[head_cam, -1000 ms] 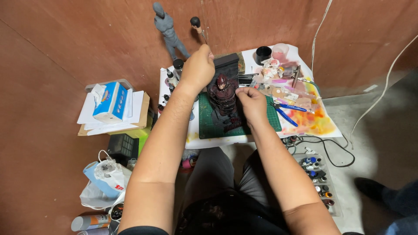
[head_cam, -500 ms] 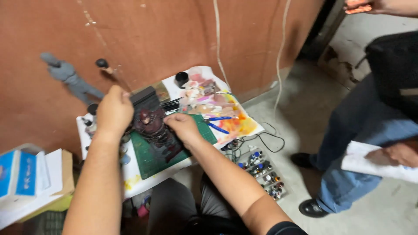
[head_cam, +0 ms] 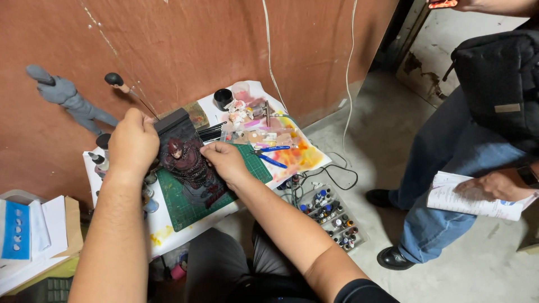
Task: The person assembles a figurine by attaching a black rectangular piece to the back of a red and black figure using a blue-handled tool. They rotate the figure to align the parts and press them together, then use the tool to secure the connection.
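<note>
Dark-red figurine (head_cam: 185, 163) stands at frame centre on my green cutting mat (head_cam: 224, 188); left hand (head_cam: 133, 143) fingers grip its black backdrop, right hand (head_cam: 224, 163) pinches its side, painting unfinished.

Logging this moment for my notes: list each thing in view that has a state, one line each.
Left hand: closed on the dark backing behind the figure.
Right hand: fingers pinching the figure's side.
Red figure: upright on the green mat, held by both hands.
Grey figure: standing against the wall.
Blue pliers: lying flat, untouched.
Black cup: upright.
Booklet: held by another person.
</note>
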